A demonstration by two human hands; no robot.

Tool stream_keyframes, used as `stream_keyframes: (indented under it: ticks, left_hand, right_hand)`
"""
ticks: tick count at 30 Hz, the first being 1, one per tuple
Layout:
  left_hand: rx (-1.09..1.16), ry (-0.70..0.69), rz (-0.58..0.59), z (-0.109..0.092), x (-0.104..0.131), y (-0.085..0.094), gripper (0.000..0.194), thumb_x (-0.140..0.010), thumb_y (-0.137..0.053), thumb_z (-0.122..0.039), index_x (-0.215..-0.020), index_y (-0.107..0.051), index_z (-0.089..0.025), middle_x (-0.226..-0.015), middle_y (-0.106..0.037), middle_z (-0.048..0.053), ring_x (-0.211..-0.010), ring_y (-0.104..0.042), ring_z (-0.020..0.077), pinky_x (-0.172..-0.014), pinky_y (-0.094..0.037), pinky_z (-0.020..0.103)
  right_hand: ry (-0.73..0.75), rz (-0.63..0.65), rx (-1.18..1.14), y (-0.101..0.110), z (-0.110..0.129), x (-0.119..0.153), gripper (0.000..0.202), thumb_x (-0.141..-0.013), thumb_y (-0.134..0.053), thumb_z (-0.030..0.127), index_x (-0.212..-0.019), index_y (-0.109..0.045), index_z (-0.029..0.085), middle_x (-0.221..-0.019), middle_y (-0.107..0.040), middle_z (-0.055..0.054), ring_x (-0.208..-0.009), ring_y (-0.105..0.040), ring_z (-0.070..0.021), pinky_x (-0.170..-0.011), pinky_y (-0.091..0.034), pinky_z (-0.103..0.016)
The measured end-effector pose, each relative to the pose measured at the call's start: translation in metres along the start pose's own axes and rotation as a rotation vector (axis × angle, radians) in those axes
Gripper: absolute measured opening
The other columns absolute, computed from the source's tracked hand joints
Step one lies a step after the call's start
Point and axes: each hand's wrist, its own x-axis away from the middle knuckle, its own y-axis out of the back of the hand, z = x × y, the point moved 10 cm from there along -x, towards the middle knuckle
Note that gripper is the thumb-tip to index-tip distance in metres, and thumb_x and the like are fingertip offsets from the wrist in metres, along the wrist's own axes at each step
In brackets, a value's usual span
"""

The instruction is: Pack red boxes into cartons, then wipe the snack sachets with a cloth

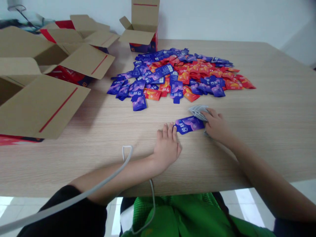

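A purple-blue sachet [189, 125] with white lettering lies flat on the table in front of me, its narrow neck pointing left. My left hand [167, 148] lies with stretched fingers on the tabletop, fingertips at the sachet's narrow end. At the other end, my right hand [217, 126] is closed on a fanned stack of pale grey, flat pieces [198, 111]; their exact kind is unclear. Beyond both hands spreads a heap of blue sachets [176, 89] and red-orange sachets [184, 75].
Open cardboard boxes [66, 108] crowd the left side, flaps reaching over the table [271, 108]. Another open box [143, 36] stands at the back by the wall. A white cable [98, 182] crosses over my left forearm and hangs below the table's front edge.
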Motion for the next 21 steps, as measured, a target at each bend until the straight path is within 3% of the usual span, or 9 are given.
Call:
stream_keyframes:
  ticks: [3,6,9,11,14,17,21]
  left_hand:
    - [0.015,0.009,-0.009,0.002,0.0,0.0,0.067,-0.101,-0.037,-0.034,-0.157,-0.031,0.002,-0.165,-0.024,0.024,-0.149,-0.031,0.0436,-0.11,-0.04,0.057]
    - [0.027,0.004,-0.014,0.002,0.0,0.001,0.07,-0.1,-0.038,-0.035,-0.157,-0.03,0.003,-0.165,-0.023,0.025,-0.15,-0.03,0.0446,-0.109,-0.04,0.057]
    - [0.027,-0.001,0.0,0.002,0.0,0.002,0.068,-0.099,-0.038,-0.035,-0.154,-0.035,0.004,-0.163,-0.03,0.027,-0.148,-0.033,0.0447,-0.11,-0.039,0.057]
    - [0.028,0.002,0.004,0.003,0.0,0.002,0.066,-0.099,-0.038,-0.035,-0.152,-0.04,0.004,-0.16,-0.037,0.027,-0.148,-0.034,0.0441,-0.11,-0.039,0.056]
    - [0.027,-0.001,-0.002,0.003,0.0,0.002,0.068,-0.098,-0.04,-0.035,-0.154,-0.037,0.004,-0.162,-0.033,0.026,-0.149,-0.032,0.0438,-0.11,-0.039,0.057]
    - [0.027,-0.005,0.004,0.002,-0.001,0.001,0.071,-0.098,-0.041,-0.036,-0.157,-0.031,0.003,-0.165,-0.024,0.025,-0.15,-0.031,0.0435,-0.11,-0.039,0.057]
    - [0.024,-0.004,0.015,0.002,-0.001,0.0,0.073,-0.098,-0.042,-0.035,-0.158,-0.028,0.003,-0.166,-0.022,0.024,-0.15,-0.031,0.0436,-0.111,-0.039,0.057]
  right_hand:
    - [0.036,-0.045,-0.086,0.019,0.019,-0.014,0.054,-0.088,-0.038,0.011,-0.139,-0.057,0.01,-0.144,-0.051,-0.021,-0.127,-0.051,-0.0328,-0.103,-0.043,-0.048]
    - [0.136,-0.099,-0.125,0.034,0.073,-0.018,0.057,-0.089,-0.04,0.012,-0.144,-0.054,0.012,-0.152,-0.045,-0.018,-0.127,-0.049,-0.0334,-0.102,-0.042,-0.048]
    - [0.237,-0.046,-0.087,0.02,0.127,-0.011,0.054,-0.094,-0.041,0.016,-0.146,-0.054,0.017,-0.159,-0.041,-0.012,-0.125,-0.048,-0.0329,-0.1,-0.041,-0.048]
    - [0.284,0.001,-0.07,0.004,0.144,-0.005,0.05,-0.097,-0.041,0.02,-0.145,-0.056,0.019,-0.159,-0.044,-0.009,-0.124,-0.048,-0.0313,-0.099,-0.04,-0.047]
    - [0.27,0.026,-0.047,-0.008,0.135,-0.002,0.05,-0.096,-0.042,0.019,-0.144,-0.057,0.02,-0.157,-0.047,-0.007,-0.124,-0.049,-0.0297,-0.099,-0.04,-0.046]
    - [0.166,-0.014,0.015,-0.004,0.101,0.0,0.053,-0.094,-0.042,0.016,-0.145,-0.056,0.019,-0.158,-0.046,-0.009,-0.124,-0.049,-0.0314,-0.098,-0.041,-0.048]
    - [0.006,-0.043,0.091,-0.001,0.052,0.01,0.054,-0.093,-0.043,0.019,-0.146,-0.054,0.017,-0.156,-0.046,-0.013,-0.118,-0.052,-0.0358,-0.093,-0.045,-0.052]
